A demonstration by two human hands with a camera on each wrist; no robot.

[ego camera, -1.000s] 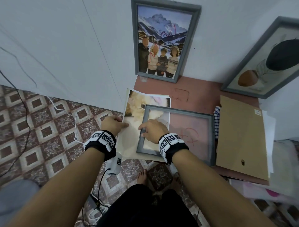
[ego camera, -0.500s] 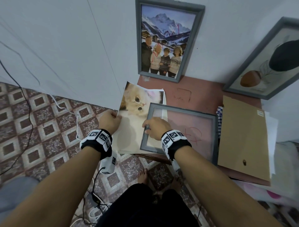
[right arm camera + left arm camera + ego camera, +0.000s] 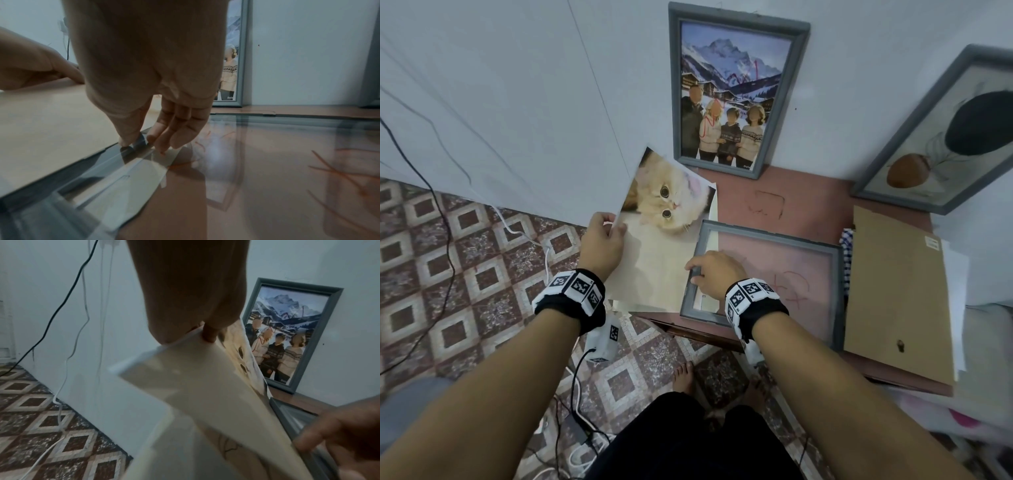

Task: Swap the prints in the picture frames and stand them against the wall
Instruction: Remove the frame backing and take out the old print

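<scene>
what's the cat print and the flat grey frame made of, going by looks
Cat print: looks like thin glossy paper, since it bends where the left hand pinches it. Grey frame: matte painted wood or plastic, can't tell which; its clear pane reflects the right hand.

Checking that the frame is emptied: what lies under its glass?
Through the empty frame, mostly bare red table with scribbles shows, plus a pale paper strip along its left edge. The right hand hides part.
</scene>
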